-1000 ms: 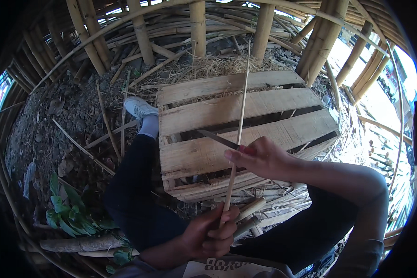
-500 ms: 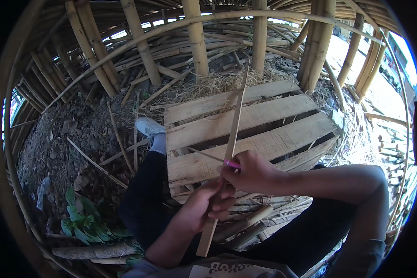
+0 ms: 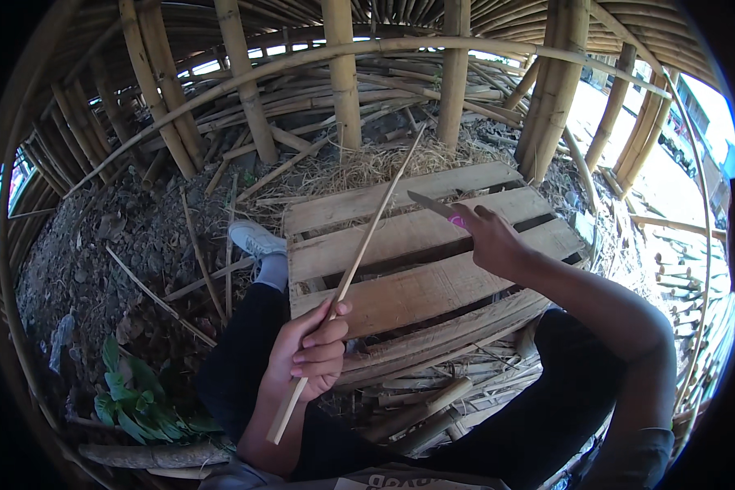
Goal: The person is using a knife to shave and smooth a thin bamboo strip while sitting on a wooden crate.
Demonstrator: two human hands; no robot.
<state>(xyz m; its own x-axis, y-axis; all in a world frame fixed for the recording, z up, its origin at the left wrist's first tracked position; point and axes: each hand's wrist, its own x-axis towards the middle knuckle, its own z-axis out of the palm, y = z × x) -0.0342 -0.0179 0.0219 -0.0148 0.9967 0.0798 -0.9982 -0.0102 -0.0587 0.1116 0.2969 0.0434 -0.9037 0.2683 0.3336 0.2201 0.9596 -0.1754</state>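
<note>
In the head view, the left hand (image 3: 312, 351) holds a long, thin wooden stick (image 3: 362, 249), its fingers curled closed around the lower part. The stick slants up and to the right, over the wooden crate (image 3: 433, 298), with its wider lower end poking out below the fist and its thin tip reaching past the crate's far edge in the view.

The right hand (image 3: 496, 241) grips a knife (image 3: 434, 205) by its pink handle, the fingers closed around it. The blade points up and to the left, near the upper half of the stick, with a gap showing between the two.

The crate has flat slats with dark gaps between them and stands in front of the person. A white shoe (image 3: 255, 238) rests just beside its left side. Dry straw (image 3: 376, 159) lies behind the crate, near upright bamboo posts (image 3: 343, 90). Green leaves (image 3: 135, 400) lie at lower left, close to a thick pole (image 3: 151, 456).
</note>
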